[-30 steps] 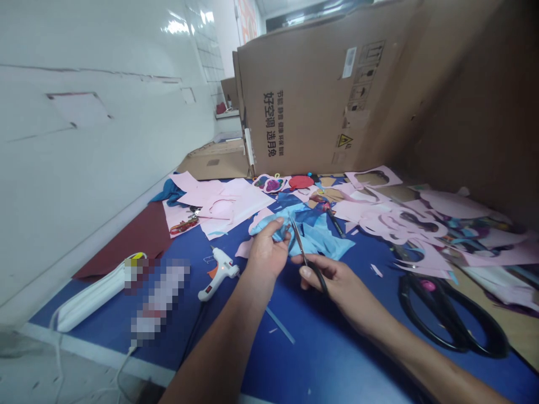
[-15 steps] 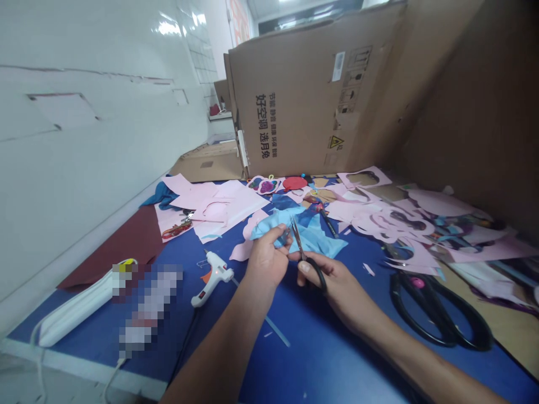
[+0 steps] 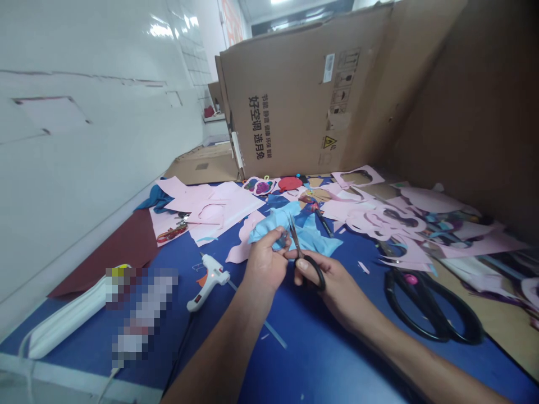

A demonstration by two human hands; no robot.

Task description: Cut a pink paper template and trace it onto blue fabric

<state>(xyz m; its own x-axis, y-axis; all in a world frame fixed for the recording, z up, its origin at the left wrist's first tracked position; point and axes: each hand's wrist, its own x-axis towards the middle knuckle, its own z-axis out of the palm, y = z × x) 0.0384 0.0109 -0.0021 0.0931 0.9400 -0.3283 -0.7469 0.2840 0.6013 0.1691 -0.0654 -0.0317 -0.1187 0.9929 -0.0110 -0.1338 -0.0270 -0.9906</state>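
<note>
My left hand (image 3: 269, 258) pinches a small bluish, see-through piece (image 3: 283, 241) whose kind I cannot make out. Light blue fabric (image 3: 314, 233) lies crumpled just behind and under the fingers. In my right hand (image 3: 318, 272) is a pair of small scissors (image 3: 296, 241) with black handles, its blades pointing up and away beside the left fingertips. The blades look nearly closed, and the two hands almost touch. A white hot glue gun (image 3: 210, 278) with a lit orange light rests left of my left forearm, a clear glue stick (image 3: 275, 335) behind it.
Large black-handled shears (image 3: 433, 308) lie at the right. Pink cut-out sheets (image 3: 214, 207) and scraps (image 3: 374, 216) cover the back of the blue table (image 3: 303, 348). Cardboard boxes (image 3: 295, 112) wall off the far side. A dark red sheet (image 3: 105, 258) and a white power strip (image 3: 71, 314) sit at left.
The whole view has shifted slightly, so things sit a little further left. Both hands keep nearly the same pose, and the scissors stay beside the left fingertips.
</note>
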